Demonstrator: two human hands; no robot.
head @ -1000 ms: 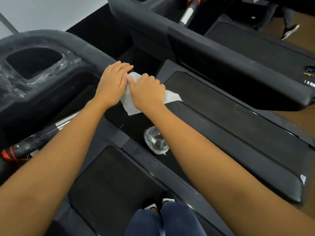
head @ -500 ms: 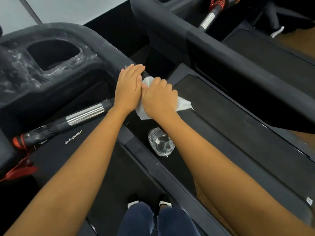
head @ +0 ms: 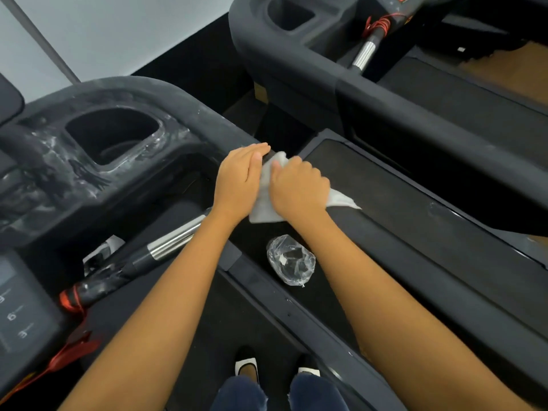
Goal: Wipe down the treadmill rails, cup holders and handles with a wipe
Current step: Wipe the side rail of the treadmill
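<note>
Found both hands together at the near end of the treadmill rail [head: 178,96]. Saw left hand [head: 238,182] laid flat, fingers straight and close together, fingertips reaching over the rail's end, gripping nothing, thumb side touching the wipe [head: 262,210]. Saw right hand [head: 298,189] just beside it, knuckles up, fingers curled down on the white wipe, clutching it. Noted wipe bunched between and under the two hands, one corner sticking out past the right hand's outer side, another edge showing by the wrists. Noted cup holder [head: 112,134] well out to the left of left hand, rim streaked with whitish smears. Spotted handle [head: 173,241] with chrome sleeve passing under left forearm, red cord [head: 71,298] at its far end. Logged crumpled clear plastic wrapper [head: 290,261] lying below right wrist, apart from the wipe. Glimpsed shoes [head: 245,366] between the forearms.
</note>
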